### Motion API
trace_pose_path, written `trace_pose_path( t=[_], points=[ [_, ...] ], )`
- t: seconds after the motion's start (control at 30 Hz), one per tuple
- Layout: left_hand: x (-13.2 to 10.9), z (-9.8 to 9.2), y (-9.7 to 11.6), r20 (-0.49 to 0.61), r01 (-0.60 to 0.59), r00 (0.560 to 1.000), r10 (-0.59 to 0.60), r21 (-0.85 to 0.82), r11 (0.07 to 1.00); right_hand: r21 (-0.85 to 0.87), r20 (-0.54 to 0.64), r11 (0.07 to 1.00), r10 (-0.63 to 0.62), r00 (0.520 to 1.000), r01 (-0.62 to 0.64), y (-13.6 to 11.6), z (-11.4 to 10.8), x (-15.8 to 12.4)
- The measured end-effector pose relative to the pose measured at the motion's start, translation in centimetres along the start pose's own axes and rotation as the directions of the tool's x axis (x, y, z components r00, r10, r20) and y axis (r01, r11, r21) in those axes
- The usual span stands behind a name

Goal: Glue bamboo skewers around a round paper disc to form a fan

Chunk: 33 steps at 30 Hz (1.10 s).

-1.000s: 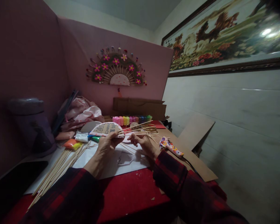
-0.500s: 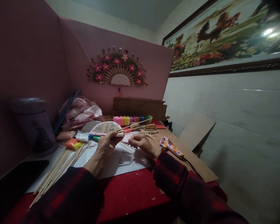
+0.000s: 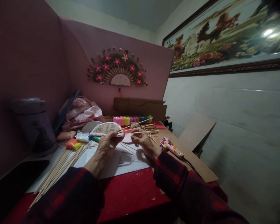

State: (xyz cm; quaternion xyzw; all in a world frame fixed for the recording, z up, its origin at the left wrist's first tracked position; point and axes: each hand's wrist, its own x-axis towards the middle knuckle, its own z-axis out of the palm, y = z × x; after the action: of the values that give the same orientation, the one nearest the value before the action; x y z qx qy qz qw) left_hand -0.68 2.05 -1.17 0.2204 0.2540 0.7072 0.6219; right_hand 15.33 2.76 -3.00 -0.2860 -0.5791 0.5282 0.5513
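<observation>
My left hand (image 3: 107, 143) is closed on a half-round cardboard piece (image 3: 105, 128) with thin bamboo sticks (image 3: 140, 128) fanning out of it to the right. It holds the piece a little above the white sheet (image 3: 121, 161). My right hand (image 3: 143, 141) pinches one of those sticks near the cardboard's edge, just right of the left hand. Both sleeves are dark red plaid.
A bundle of long bamboo sticks (image 3: 58, 168) lies at the left on the red table (image 3: 130, 193). A patterned glue gun (image 3: 171, 147) rests on brown cardboard (image 3: 196, 168) at the right. Coloured clay packs (image 3: 133, 119), small bags (image 3: 76, 140), a dark jar (image 3: 34, 124) and a finished fan decoration (image 3: 118, 68) stand behind.
My right hand pulled back towards me, then moved up again to the sticks beside the cardboard. The left hand and the cardboard piece stayed almost still.
</observation>
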Motion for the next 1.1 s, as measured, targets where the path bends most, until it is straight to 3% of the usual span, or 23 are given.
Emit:
trace_pose_path(
  t=[0.47,0.63,0.87,1.0,1.1],
  points=[
    [-0.1,-0.1,-0.6,-0.034,0.055,0.998,-0.054,0.027,0.998,-0.008,-0.025,0.998,-0.066,0.998,0.066,0.2,0.0,0.2],
    [0.0,-0.1,-0.5,0.002,0.015,1.0,-0.015,0.028,0.999,-0.019,-0.028,0.999,-0.052,0.998,0.051,0.0,0.1,0.1],
    [0.0,-0.1,0.3,0.006,0.011,1.0,-0.011,0.006,1.0,-0.09,0.137,0.994,0.069,0.988,-0.057,-0.5,-0.1,-0.5],
    [0.0,0.1,0.7,-0.018,0.052,0.998,-0.052,-0.014,0.999,-0.18,0.354,0.982,0.121,0.927,-0.059,-0.7,-0.4,-0.8],
    [0.0,0.2,0.9,-0.033,0.073,0.997,-0.073,-0.022,0.997,-0.27,0.398,0.963,0.134,0.907,-0.024,-0.6,-0.2,-1.0]
  ],
)
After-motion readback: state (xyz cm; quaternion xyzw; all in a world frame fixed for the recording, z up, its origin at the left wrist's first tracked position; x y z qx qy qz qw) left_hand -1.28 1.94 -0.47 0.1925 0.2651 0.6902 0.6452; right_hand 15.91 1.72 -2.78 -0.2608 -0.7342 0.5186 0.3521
